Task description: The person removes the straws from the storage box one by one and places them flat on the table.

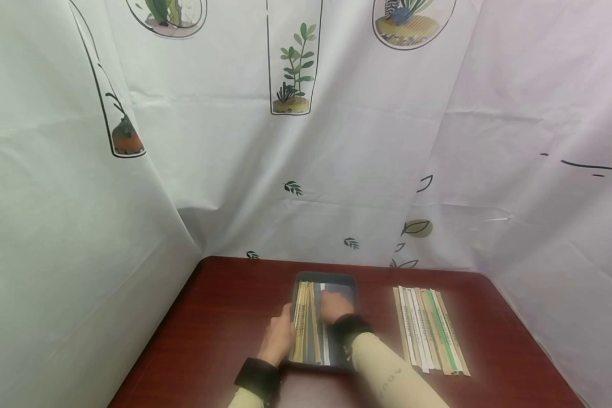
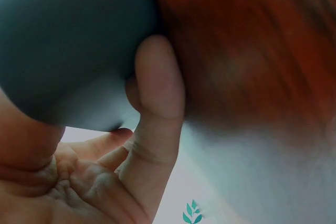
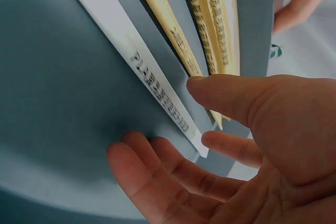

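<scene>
A dark grey tray (image 1: 356,288) stands on the table, holding long narrow paper-wrapped sticks that look like packaged chopsticks. My left hand (image 1: 277,338) grips the tray's left side, its thumb over the rim and fingers along the outer wall. Inside the tray, my right hand (image 3: 210,156) hovers with relaxed, parted fingers around the lower end of a white printed packet (image 3: 142,66). Its thumb lies beside a tan packet (image 3: 167,22); whether it touches is unclear. Several more tan packets (image 3: 215,24) lie along the left wall. Nothing shows pinched in the right hand.
Right of the tray, several tan and white packets (image 1: 420,326) and a green-striped one (image 1: 441,328) lie side by side on the reddish-brown table (image 1: 224,317). A white printed cloth (image 1: 234,170) hangs behind and at both sides.
</scene>
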Demonstrator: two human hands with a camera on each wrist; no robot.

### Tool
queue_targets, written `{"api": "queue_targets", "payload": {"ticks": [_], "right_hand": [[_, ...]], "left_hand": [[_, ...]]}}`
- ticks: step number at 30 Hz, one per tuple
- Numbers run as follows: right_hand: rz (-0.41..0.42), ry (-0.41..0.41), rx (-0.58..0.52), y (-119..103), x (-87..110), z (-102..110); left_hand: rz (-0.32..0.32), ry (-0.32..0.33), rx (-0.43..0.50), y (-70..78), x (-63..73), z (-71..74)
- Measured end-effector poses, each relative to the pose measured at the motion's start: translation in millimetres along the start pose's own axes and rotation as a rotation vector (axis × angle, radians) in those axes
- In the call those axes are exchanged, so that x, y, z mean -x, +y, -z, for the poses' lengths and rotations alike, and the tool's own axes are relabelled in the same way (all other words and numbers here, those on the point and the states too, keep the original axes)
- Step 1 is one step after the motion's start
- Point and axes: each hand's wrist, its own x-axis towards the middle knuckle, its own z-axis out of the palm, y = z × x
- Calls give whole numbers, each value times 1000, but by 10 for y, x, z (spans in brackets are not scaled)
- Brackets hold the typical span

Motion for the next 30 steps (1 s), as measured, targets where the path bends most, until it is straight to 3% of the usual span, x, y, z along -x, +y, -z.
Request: {"api": "queue_targets", "payload": {"ticks": [16,22,30], "right_hand": [[43,34,58,35,-85,-302],[70,43,37,58,-77,-291],[44,40,35,54,-67,-269]], "left_hand": [[5,2,7,19,4,13],[9,2,-8,17,4,12],[-12,11,-26,13,-3,3]]}}
